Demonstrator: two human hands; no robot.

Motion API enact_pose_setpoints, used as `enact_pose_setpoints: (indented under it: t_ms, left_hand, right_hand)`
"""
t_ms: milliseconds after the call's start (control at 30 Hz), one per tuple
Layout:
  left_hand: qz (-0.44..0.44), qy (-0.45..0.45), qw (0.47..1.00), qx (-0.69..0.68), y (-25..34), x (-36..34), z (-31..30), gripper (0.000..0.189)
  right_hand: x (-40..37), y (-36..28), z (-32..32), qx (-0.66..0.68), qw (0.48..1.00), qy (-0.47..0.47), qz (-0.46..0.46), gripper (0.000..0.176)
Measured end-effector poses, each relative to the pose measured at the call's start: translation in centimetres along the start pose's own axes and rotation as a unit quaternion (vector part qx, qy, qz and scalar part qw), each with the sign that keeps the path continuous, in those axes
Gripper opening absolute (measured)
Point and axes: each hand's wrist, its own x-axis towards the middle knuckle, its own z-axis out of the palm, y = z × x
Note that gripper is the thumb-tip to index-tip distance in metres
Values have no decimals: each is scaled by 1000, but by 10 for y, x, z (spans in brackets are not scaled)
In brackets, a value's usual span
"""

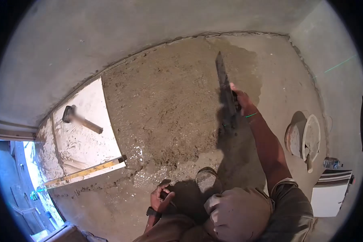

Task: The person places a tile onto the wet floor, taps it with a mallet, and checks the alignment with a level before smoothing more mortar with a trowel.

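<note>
My right hand (pixel 243 101) grips a long, dark trowel (pixel 226 86) by its handle. Its narrow blade, seen nearly edge-on, lies over a wet, rough mortar layer (pixel 161 105) on the floor. Down by my knee, my left hand (pixel 161 198), with a dark band at the wrist, is loosely curled, thumb apart from the fingers and nothing visible held. A shoe tip (pixel 208 179) shows beside my bent knee (pixel 242 209) at the edge of the mortar.
At left, a hammer (pixel 82 120) lies on a pale board (pixel 86 141), with a yellow level (pixel 88 171) along its near edge. At right are a bucket (pixel 311 135) with a tool in it, a clear plastic bottle (pixel 332 163) and a white striped box (pixel 330 193). Walls (pixel 149 24) border the floor.
</note>
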Motion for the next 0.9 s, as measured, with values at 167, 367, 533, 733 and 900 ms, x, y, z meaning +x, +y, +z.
enact_pose_setpoints:
  t_ms: [167, 367, 533, 733, 900]
  left_hand:
    - [23, -23, 999, 20, 7, 7, 2, 46]
    - [31, -19, 997, 69, -8, 4, 1, 42]
    - [29, -21, 996, 82, 6, 6, 3, 43]
    - [27, -16, 997, 72, 7, 5, 4, 42]
    - [34, -16, 994, 101, -10, 13, 3, 47]
  right_hand:
    - [-25, -5, 41, -9, 997, 54, -45, 48]
    - [-3, 13, 44, -90, 992, 23, -85, 46]
    - [-23, 12, 69, -74, 996, -2, -51, 41]
    - [-52, 2, 83, -66, 994, -2, -88, 44]
    - [-28, 13, 71, -54, 997, 0, -60, 44]
